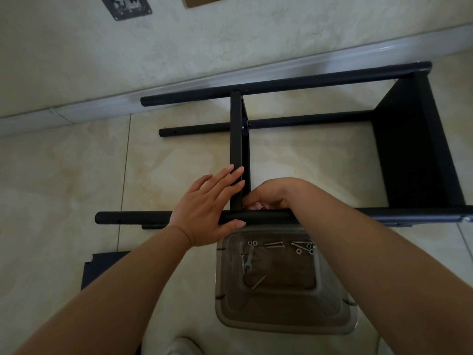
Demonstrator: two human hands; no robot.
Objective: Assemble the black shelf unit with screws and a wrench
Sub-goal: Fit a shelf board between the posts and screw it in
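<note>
**Hands at the joint of a half-built black shelf unit**

A person looks down at a black shelf unit point(281, 139) lying on its side on a pale tiled floor, its long poles running left to right. The nearest pole point(133, 218) crosses just in front of both hands. A middle shelf panel point(236, 139) stands on edge, running away from the viewer, and meets that pole between the hands.

The left hand point(207, 213) lies flat, fingers straight, pressing the panel's near end and the pole; it grasps nothing. The right hand point(268, 197) curls behind the pole, right at the joint, fingertips hidden (whether it pinches a screw cannot be told).

Closest to the viewer, just below the pole, a clear plastic tub point(330, 311) holds loose screws point(275, 244) and a small wrench point(249, 257). The right hand is nearer the joint; reaching the wrench would likely mean drawing back over the pole. A flat black panel point(102, 270) lies at lower left.
</note>
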